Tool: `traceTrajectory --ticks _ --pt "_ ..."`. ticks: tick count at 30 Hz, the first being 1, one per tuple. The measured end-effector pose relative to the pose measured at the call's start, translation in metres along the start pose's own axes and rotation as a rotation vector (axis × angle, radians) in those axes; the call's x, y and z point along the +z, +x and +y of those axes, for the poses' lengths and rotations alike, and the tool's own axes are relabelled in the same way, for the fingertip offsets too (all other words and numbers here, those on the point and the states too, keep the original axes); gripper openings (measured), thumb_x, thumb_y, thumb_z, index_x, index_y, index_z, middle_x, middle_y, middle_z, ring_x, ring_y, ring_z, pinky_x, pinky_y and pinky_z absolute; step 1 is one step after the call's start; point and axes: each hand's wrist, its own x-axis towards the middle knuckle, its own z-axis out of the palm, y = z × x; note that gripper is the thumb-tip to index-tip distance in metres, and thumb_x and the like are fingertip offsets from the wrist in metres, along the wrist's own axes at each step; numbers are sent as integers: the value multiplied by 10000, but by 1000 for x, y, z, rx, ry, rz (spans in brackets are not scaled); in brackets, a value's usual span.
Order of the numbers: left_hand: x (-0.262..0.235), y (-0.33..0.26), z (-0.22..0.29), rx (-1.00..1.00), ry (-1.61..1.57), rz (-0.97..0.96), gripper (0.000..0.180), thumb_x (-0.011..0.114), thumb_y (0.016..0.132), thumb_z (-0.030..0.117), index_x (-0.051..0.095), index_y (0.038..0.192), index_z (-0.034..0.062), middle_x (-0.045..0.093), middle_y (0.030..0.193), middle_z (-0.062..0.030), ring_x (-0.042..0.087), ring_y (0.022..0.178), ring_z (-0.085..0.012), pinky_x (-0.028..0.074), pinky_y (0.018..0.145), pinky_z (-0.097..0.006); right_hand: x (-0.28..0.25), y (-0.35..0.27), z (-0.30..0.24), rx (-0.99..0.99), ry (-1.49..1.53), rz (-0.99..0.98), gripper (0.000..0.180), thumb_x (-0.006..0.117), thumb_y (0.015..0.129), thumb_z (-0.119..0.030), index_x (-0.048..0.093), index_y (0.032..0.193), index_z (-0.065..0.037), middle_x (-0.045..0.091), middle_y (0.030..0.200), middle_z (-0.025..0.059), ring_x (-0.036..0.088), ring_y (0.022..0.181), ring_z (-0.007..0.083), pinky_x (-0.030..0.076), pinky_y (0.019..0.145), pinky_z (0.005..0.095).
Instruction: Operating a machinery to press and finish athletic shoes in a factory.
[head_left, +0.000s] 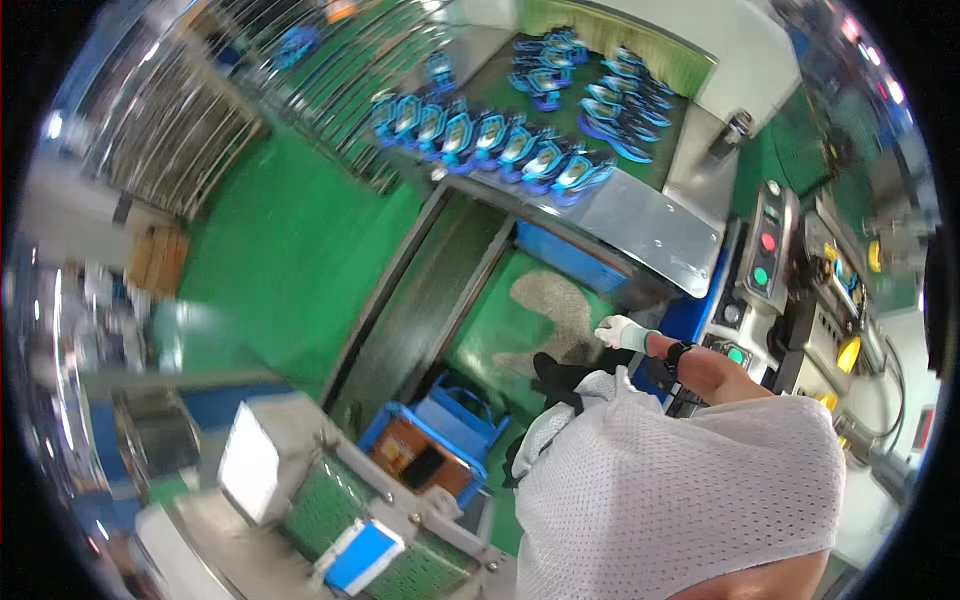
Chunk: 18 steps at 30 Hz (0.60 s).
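My right hand [622,333], in a white glove with a dark watch [677,356] on the wrist, hangs over the floor beside the machine. Its fingers look loosely curled in, and nothing shows in them. Nearest to it are a blue panel on the machine's side and a green button [737,356]. My left hand is out of sight; only white shirt cloth [548,432] shows on that side. Ahead, a row of blue shoes [488,140] stands along a metal table [650,228]. More blue shoes [622,105] sit on a dark belt behind them.
A control box [768,245] with red and green buttons stands at the right. At lower left are a blue crate [425,450] holding a brown board and a dark flat object, and another conveyor [330,505]. Metal racks [330,90] and a cardboard box [158,258] stand farther left.
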Motion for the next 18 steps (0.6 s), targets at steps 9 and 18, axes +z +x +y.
traceTrajectory --ticks 9,18 --pt "-29 343 194 395 1 -89 244 563 953 152 674 1003 -58 700 922 -201 675 863 -288 522 809 -384 -74 -70 26 190 628 388 407 627 904 -311 670 1109 37 718 1042 222 690 1029 320 521 915 380" --pt "145 425 676 1165 -68 -679 173 627 947 121 667 1069 6 702 1032 -148 693 913 -284 539 829 -348 -130 -34 0 355 924 646 369 611 960 -217 612 1212 52 713 1032 140 678 918 181 526 840 316"
